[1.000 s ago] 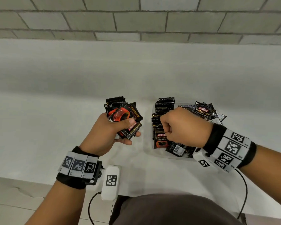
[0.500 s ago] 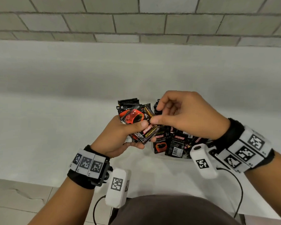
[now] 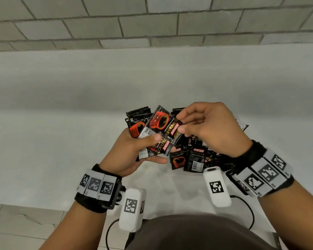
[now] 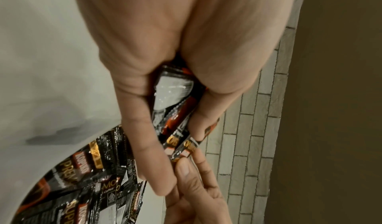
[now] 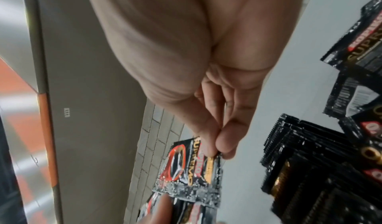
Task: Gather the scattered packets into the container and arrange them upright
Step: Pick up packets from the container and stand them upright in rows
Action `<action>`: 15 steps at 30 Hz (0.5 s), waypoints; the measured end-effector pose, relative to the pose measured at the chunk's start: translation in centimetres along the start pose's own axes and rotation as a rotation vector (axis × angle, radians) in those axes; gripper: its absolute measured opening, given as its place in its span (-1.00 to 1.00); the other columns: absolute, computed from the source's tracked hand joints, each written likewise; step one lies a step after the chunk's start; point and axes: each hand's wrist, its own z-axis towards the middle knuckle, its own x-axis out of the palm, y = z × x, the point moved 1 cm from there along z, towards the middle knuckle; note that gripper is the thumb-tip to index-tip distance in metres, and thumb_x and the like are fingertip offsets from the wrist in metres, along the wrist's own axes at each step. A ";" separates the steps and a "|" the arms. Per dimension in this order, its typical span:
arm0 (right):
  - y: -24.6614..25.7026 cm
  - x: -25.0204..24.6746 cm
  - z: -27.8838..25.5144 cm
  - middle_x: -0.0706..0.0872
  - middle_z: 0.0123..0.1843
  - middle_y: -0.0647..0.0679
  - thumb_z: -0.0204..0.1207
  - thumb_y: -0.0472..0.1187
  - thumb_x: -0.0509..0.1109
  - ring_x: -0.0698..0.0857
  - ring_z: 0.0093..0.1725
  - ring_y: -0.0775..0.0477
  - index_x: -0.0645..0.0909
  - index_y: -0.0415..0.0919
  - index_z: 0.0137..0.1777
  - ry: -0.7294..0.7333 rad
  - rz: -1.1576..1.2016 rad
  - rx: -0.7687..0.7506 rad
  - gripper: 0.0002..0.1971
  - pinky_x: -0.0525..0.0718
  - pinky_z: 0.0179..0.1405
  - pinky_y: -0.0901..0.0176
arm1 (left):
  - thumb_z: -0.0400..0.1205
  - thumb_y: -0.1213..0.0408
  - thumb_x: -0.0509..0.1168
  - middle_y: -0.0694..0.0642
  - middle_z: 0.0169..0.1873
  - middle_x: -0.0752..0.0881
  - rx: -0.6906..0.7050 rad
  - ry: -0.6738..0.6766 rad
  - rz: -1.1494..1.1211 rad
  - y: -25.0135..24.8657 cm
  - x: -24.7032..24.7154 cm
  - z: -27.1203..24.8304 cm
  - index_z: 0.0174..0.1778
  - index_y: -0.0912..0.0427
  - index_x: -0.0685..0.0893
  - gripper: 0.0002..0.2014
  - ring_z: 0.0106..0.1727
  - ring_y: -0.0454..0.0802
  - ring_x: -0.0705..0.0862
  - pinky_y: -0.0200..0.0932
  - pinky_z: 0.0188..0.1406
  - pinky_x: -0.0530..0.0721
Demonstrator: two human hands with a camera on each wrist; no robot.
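Observation:
My left hand (image 3: 143, 147) grips a fanned stack of black and red coffee packets (image 3: 139, 123), thumb on top. My right hand (image 3: 181, 123) pinches the right edge of the top packet (image 3: 163, 123) between thumb and forefinger, and that packet is tilted above the stack. In the right wrist view the pinched packet (image 5: 192, 165) hangs from the fingertips (image 5: 223, 141). In the left wrist view the stack (image 4: 175, 106) sits between palm and fingers. Below the right hand, more packets (image 3: 193, 157) stand and lie in a clear container, whose rim I cannot make out.
Everything sits on a white counter (image 3: 61, 141) below a grey brick wall (image 3: 152, 20). A row of upright packets (image 5: 299, 154) fills part of the container. The counter's near edge runs just above my dark clothing (image 3: 197, 231), with floor tiles at lower left.
My right hand rose out of the container, crossed left to the stack and took hold of the top packet. My left hand shifted right with the stack, toward the container.

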 end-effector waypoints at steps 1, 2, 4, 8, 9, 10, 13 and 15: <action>0.0 -0.3 0.1 0.87 -0.21 -0.12 0.33 -0.52 0.65 0.81 -0.31 -0.06 0.80 -0.22 -0.05 -0.029 0.007 0.004 -0.73 0.84 -0.13 0.07 | 0.68 0.45 0.36 0.48 0.23 0.75 0.004 0.002 0.007 -0.1 -0.2 -0.1 0.41 0.32 0.63 -0.64 0.18 0.52 0.78 0.14 -0.22 0.82; 0.0 -0.7 0.2 0.87 -0.20 -0.12 0.33 -0.50 0.66 0.82 -0.30 -0.05 0.80 -0.21 -0.06 -0.059 0.006 -0.005 -0.74 0.83 -0.11 0.11 | 0.69 0.44 0.36 0.51 0.21 0.75 0.008 0.002 0.012 -0.2 -0.5 -0.2 0.39 0.34 0.64 -0.67 0.18 0.52 0.78 0.13 -0.21 0.82; 0.2 -1.7 0.2 0.86 -0.17 -0.09 0.36 -0.47 0.65 0.80 -0.22 0.02 0.81 -0.17 -0.08 -0.107 -0.028 -0.057 -0.77 0.79 -0.04 0.20 | 0.70 0.44 0.32 0.53 0.15 0.77 0.022 -0.033 0.020 -0.6 -1.1 -0.4 0.34 0.40 0.64 -0.71 0.15 0.51 0.80 0.12 -0.22 0.82; 0.7 -2.9 -0.2 0.84 -0.17 0.02 0.53 -0.37 0.51 0.81 -0.12 -0.16 0.82 0.05 -0.10 0.020 -0.232 -0.107 -0.76 0.78 0.08 -0.06 | 0.71 0.44 0.30 0.41 0.14 0.81 0.060 -0.198 0.045 -1.2 -2.7 -0.7 0.26 0.26 0.69 -0.79 0.12 0.48 0.82 0.11 -0.23 0.84; 0.6 -2.7 -0.3 0.82 -0.16 0.03 0.56 -0.35 0.49 0.81 -0.14 -0.21 0.80 0.11 -0.07 0.097 -0.297 -0.101 -0.73 0.81 0.02 -0.16 | 0.71 0.43 0.32 0.39 0.13 0.82 0.059 -0.224 0.055 -1.3 -3.0 -0.8 0.23 0.22 0.70 -0.80 0.11 0.47 0.82 0.11 -0.21 0.84; 0.5 -2.3 -0.4 0.79 -0.14 0.02 0.57 -0.36 0.47 0.80 -0.19 -0.21 0.78 0.14 -0.03 0.171 -0.348 -0.088 -0.70 0.83 -0.11 -0.17 | 0.70 0.42 0.33 0.38 0.12 0.82 0.053 -0.239 0.065 -1.3 -3.3 -0.8 0.23 0.21 0.70 -0.80 0.10 0.46 0.83 0.12 -0.21 0.84; -0.2 -1.2 -0.1 0.72 -0.13 0.07 0.49 -0.36 0.57 0.72 -0.29 0.02 0.73 0.10 0.07 0.281 -0.537 -0.104 -0.68 0.79 -0.24 0.07 | 0.70 0.41 0.34 0.39 0.12 0.82 0.031 -0.237 0.093 -1.1 -3.5 -0.9 0.29 0.28 0.66 -0.75 0.09 0.43 0.84 0.11 -0.22 0.84; -0.5 -0.5 0.3 0.73 -0.17 0.12 0.41 -0.32 0.65 0.69 -0.28 0.15 0.73 0.06 0.05 0.305 -0.641 -0.120 -0.68 0.73 -0.17 0.17 | 0.70 0.42 0.34 0.39 0.10 0.82 0.025 -0.213 0.123 -0.9 -3.3 -1.0 0.31 0.31 0.65 -0.74 0.09 0.42 0.84 0.14 -0.20 0.85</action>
